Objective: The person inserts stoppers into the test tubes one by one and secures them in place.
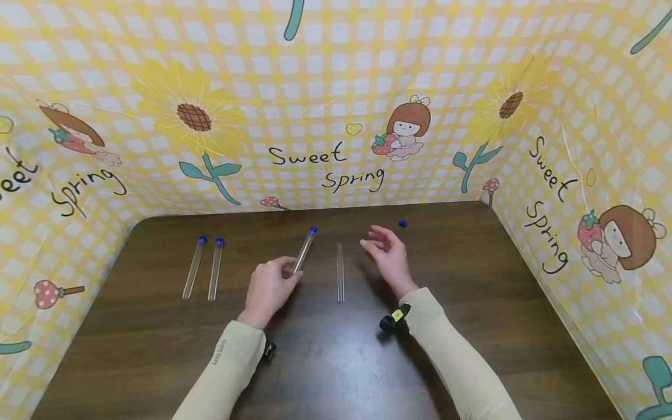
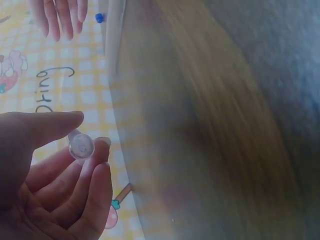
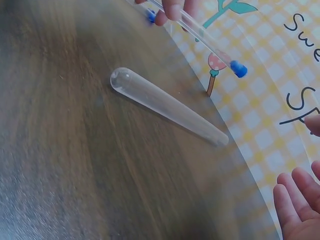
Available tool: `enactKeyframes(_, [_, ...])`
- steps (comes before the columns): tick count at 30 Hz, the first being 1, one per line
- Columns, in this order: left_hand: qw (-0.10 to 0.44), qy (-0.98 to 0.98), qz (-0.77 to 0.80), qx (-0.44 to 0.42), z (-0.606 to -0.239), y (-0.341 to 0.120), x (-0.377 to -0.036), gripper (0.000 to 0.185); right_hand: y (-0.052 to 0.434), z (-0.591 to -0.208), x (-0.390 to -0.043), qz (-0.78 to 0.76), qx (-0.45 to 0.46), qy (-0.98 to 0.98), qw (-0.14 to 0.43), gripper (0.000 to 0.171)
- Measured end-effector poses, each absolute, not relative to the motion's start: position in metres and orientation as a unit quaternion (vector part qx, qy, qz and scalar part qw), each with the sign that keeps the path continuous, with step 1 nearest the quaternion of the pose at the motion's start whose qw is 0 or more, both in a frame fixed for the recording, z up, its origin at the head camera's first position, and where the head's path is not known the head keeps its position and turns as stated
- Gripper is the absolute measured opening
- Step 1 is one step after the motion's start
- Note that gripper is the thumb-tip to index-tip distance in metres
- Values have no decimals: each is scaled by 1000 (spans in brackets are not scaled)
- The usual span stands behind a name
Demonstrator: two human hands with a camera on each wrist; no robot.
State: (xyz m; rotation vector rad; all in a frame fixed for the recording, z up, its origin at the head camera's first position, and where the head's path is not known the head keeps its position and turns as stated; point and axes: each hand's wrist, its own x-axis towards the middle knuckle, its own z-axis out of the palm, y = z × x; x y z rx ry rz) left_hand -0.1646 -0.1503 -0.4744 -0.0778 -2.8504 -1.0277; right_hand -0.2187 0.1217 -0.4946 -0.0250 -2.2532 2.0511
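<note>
Pinched between thumb and fingertips, a capped test tube (image 1: 304, 249) is held by the left hand (image 1: 269, 290) just left of the frame's centre in the head view; the grip closes on the tube's lower, rounded end, and the blue cap points up and away towards the backdrop. From the left wrist, the tube's round clear bottom (image 2: 81, 146) shows end-on between thumb and fingers. The right hand (image 1: 387, 258) hovers right of centre, fingers loosely spread and holding nothing.

Count of tubes: four. Two capped tubes (image 1: 203, 268) lie side by side on the worktop (image 1: 472, 303) at centre left, well apart from the hands. One uncapped tube (image 1: 340, 272) lies flat between the two hands, its open end away from the person; the right wrist view shows it lying clear and empty (image 3: 167, 106), with the held tube above it.

Count of loose caps: one. A blue cap (image 1: 402, 223) sits alone on the worktop above the right hand, near the backdrop.

Surround: yellow checked backdrop (image 1: 325, 87) printed with sunflowers on three sides.
</note>
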Motion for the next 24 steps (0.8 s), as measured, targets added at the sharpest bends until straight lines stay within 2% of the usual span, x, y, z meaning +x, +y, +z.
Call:
enactKeyframes(11, [62, -945, -321, -16, -476, -164, -166, 30, 130, -499, -224, 671, -15, -738, 62, 46])
enactKeyframes(24, [35, -948, -315, 14, -479, -179, -168, 32, 139, -496, -225, 654, -36, -754, 44, 51])
